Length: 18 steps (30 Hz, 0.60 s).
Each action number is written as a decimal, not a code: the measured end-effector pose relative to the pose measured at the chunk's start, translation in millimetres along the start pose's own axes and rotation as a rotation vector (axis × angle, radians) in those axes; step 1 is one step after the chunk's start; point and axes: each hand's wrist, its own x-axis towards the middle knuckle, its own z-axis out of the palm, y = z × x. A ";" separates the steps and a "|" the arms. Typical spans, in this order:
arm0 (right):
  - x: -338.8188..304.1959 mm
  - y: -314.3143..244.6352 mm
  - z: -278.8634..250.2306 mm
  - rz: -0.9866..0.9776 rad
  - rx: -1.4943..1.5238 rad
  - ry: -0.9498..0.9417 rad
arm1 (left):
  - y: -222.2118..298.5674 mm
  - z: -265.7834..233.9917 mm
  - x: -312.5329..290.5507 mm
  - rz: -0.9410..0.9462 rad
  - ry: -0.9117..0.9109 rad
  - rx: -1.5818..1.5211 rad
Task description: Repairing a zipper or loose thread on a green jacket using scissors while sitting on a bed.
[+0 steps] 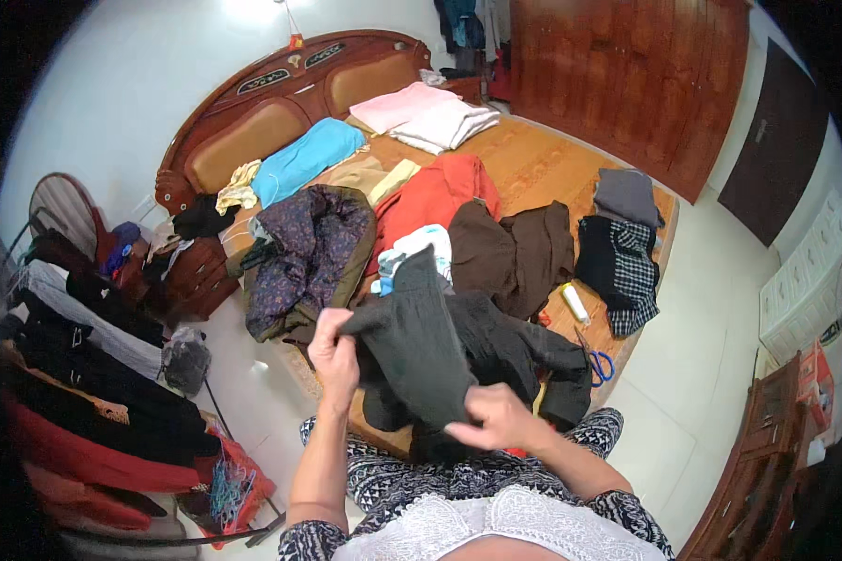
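Observation:
A dark grey-black garment (412,332) is stretched between my two hands over the near edge of the bed; its exact kind does not show. My left hand (333,353) is closed on its left corner. My right hand (500,416) pinches its lower right edge, thumb pointing left. More dark cloth (505,341) spreads behind and to the right, and I cannot tell whether it belongs to the same piece. Just beyond lie a white and blue cloth (421,251), a brown garment (515,248) and a purple patterned jacket (313,248).
Scissors with blue handles (602,367) and a white tube (574,304) lie at the bed's right edge. Folded clothes (617,271) are stacked beyond them. A red garment (440,196) and a blue pillow (309,161) lie farther back. A loaded clothes rack (94,374) stands left.

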 end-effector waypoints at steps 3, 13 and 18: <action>-2.7 -2.9 27.1 -0.017 0.095 -0.128 | 17.9 11.1 4.0 0.198 0.024 0.065; -37.7 67.6 20.1 0.835 1.052 0.205 | -30.4 30.3 -82.1 0.153 -0.111 0.306; -38.8 69.4 38.3 0.748 0.900 0.376 | -12.8 20.0 -40.8 -0.105 -0.608 0.163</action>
